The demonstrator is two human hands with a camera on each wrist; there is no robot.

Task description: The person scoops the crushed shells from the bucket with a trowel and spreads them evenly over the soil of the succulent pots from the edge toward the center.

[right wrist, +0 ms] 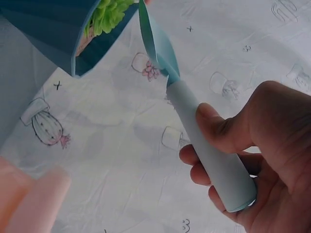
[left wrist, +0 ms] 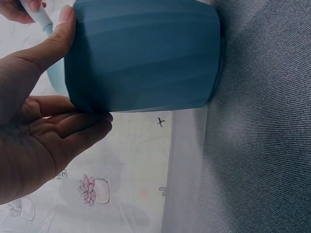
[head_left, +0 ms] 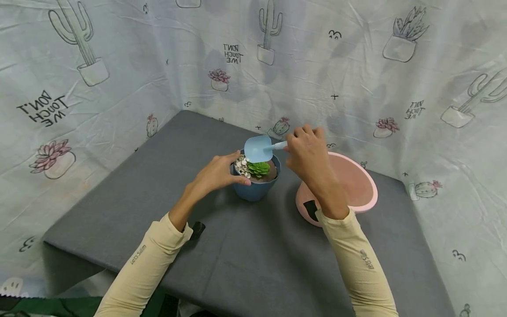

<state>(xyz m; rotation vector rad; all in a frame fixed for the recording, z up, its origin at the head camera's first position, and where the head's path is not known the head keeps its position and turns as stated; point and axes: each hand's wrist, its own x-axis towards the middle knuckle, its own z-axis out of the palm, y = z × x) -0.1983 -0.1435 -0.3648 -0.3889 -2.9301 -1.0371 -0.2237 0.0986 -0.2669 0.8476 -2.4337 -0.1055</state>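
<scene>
A blue flowerpot (head_left: 253, 192) stands on the grey-covered table, holding a green succulent (head_left: 259, 170), white pebbles (head_left: 240, 165) on its left side and brown soil. My left hand (head_left: 216, 174) holds the pot by its left side, thumb and fingers spread around the rim. Above the pot is the light blue blade of a small shovel (head_left: 258, 149). My right hand (head_left: 310, 155) grips its pale handle (right wrist: 209, 150), with the thumb along it. The blade hangs over the back of the succulent in the head view; whether it carries anything is unclear.
A pink container (head_left: 374, 196) with a wide slanted opening stands right of the flowerpot, partly behind my right forearm. Near my left wrist lies a small black object (head_left: 197, 230). Cactus-printed white cloth (head_left: 301, 88) hangs behind the grey table (head_left: 237, 259).
</scene>
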